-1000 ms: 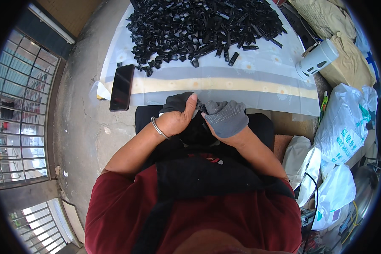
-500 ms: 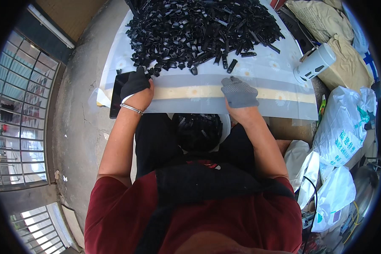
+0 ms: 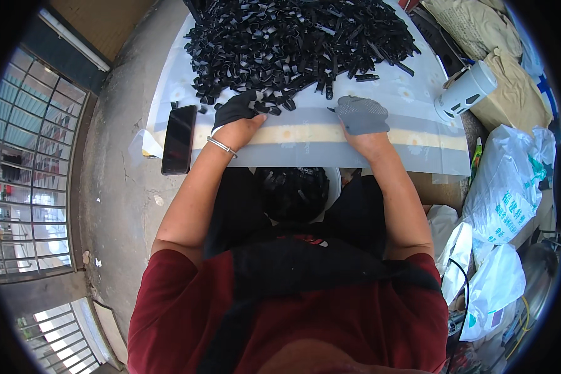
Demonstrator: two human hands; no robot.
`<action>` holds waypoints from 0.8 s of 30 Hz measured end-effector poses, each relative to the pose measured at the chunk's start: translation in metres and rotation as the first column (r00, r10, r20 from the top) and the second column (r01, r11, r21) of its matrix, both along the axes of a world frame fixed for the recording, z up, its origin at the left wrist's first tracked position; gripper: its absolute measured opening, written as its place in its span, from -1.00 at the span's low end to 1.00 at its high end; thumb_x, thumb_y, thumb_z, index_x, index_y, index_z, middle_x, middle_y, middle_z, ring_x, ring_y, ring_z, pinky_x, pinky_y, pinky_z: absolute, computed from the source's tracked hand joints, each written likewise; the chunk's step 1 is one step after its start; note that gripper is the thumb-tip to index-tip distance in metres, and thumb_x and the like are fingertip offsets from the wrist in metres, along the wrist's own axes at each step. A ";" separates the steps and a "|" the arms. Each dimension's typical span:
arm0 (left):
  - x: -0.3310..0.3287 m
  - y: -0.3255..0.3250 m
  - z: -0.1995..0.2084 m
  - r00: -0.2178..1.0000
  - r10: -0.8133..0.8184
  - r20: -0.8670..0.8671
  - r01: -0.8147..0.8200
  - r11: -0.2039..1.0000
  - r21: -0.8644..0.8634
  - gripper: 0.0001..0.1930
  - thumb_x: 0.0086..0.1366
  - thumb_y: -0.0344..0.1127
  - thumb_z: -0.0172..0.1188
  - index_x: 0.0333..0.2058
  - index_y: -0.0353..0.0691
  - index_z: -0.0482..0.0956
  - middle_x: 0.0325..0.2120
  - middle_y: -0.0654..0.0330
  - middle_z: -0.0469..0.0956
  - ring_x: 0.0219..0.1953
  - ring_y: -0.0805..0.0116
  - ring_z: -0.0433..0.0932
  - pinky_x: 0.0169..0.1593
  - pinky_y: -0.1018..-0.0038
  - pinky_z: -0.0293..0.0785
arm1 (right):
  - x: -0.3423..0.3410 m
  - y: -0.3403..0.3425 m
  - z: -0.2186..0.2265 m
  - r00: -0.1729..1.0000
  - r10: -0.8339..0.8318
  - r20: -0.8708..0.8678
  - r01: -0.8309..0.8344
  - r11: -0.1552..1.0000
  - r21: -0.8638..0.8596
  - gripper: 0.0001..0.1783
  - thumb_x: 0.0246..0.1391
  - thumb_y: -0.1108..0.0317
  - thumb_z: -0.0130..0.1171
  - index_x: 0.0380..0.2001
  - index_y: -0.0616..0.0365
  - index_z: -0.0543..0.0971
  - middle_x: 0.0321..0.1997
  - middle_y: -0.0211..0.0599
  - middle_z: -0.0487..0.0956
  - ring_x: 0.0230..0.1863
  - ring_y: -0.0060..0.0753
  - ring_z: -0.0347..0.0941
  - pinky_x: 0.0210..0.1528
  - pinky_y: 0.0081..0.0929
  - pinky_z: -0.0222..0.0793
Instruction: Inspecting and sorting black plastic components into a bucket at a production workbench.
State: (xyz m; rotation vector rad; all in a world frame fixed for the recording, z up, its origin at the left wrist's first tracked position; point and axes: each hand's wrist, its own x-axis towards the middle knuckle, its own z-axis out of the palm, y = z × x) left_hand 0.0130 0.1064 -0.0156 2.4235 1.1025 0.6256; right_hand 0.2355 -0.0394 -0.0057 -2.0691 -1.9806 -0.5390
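A large heap of small black plastic pieces [image 3: 293, 50] covers the far part of the table, curved ones mostly to the left and long narrow ones to the right. At the heap's near edge, my left hand [image 3: 237, 117], in a black glove with the thumb bare, has its thumb and fingers closed about a small curved black piece [image 3: 259, 108]. My right hand [image 3: 363, 117], in a grey dotted glove, is closed above the near table edge. From its fingertips pokes the dark tip of a long black plastic piece [image 3: 331, 110]; the rest is hidden.
A black phone [image 3: 179, 140] lies at the table's near left corner. On the right edge stands a tilted white perforated cylinder [image 3: 464, 92]. Between my knees is a white bucket [image 3: 334, 187] with black pieces inside. Plastic bags [image 3: 502, 187] and sacks crowd the right side.
My left hand has moved right, off the phone, to the curved pieces. My right hand has shifted slightly forward and right; the loose long piece beside it is off the table and in its fingers.
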 end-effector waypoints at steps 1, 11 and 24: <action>-0.003 -0.001 0.003 0.999 0.019 0.029 -0.015 0.992 -0.129 -0.66 -0.02 -0.22 0.19 -0.21 -0.15 0.50 -0.34 0.10 0.53 -0.25 0.13 0.49 -0.14 0.38 0.38 | -0.007 -0.004 0.003 0.992 -0.015 -0.122 0.016 1.000 0.008 -0.83 -0.08 0.35 0.04 -0.40 0.16 0.52 -0.31 -0.12 0.50 -0.22 -0.11 0.41 -0.22 -0.26 0.32; -0.020 -0.019 0.001 0.849 0.298 0.436 0.250 0.500 -0.829 -0.78 0.12 -0.39 0.04 -0.23 -0.25 0.51 -0.36 0.17 0.55 -0.38 0.36 0.52 -0.30 0.54 0.42 | -0.083 -0.011 0.007 0.830 0.114 -0.546 -0.098 0.993 0.058 -0.78 0.02 0.28 -0.01 -0.35 0.21 0.46 -0.40 -0.09 0.49 -0.34 -0.06 0.41 -0.27 -0.24 0.30; -0.002 -0.075 -0.014 0.712 0.424 0.559 0.500 0.253 -0.828 -0.73 0.16 -0.38 0.07 -0.21 -0.46 0.47 -0.26 0.12 0.51 -0.21 0.47 0.46 -0.15 0.63 0.36 | -0.095 -0.017 0.007 0.936 0.238 -0.261 -0.192 0.963 0.189 -0.78 -0.11 0.28 0.06 -0.37 0.15 0.48 -0.51 -0.23 0.47 -0.47 -0.19 0.40 -0.44 -0.29 0.28</action>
